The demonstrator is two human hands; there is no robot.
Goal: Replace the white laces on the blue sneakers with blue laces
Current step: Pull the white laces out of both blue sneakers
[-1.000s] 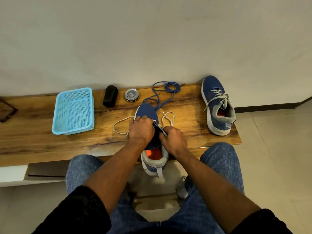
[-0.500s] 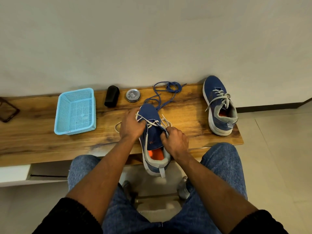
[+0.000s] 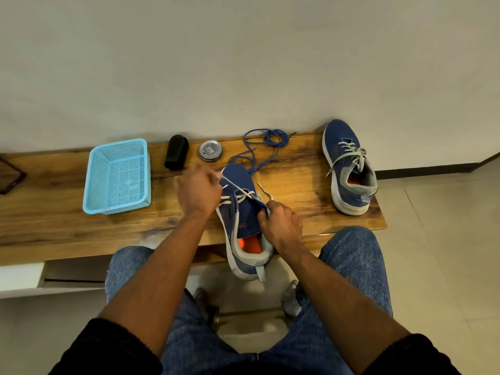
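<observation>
At about nine o'clock on the wooden tabletop (image 3: 54, 226) sits a light blue mesh basket (image 3: 117, 176). Just right of it, toward eleven o'clock near the wall, lies a black oblong object (image 3: 176, 152), and beside that a small round tin (image 3: 211, 150) with a silver lid.

Next comes the left hand (image 3: 197, 192), blurred, its fingers curled and pinching a strand of the white lace (image 3: 238, 194), which runs taut from the hand across the near sneaker (image 3: 244, 220). This blue sneaker lies at the middle of the tabletop's front edge, toe toward twelve o'clock and heel hanging over the edge toward six, its orange insole showing. The white lace crosses only the eyelets nearest the toe, and a loose end lies on the wood at the shoe's one o'clock.

The blue laces (image 3: 266, 143) lie in a loose tangle at twelve o'clock from the near sneaker, one strand trailing down to its toe.

The right hand (image 3: 281, 224) is closed around the shoe's right upper edge, gripping it by the eyelet row.

At two o'clock, well apart, the second sneaker (image 3: 349, 169) stands with its white lace tied.
</observation>
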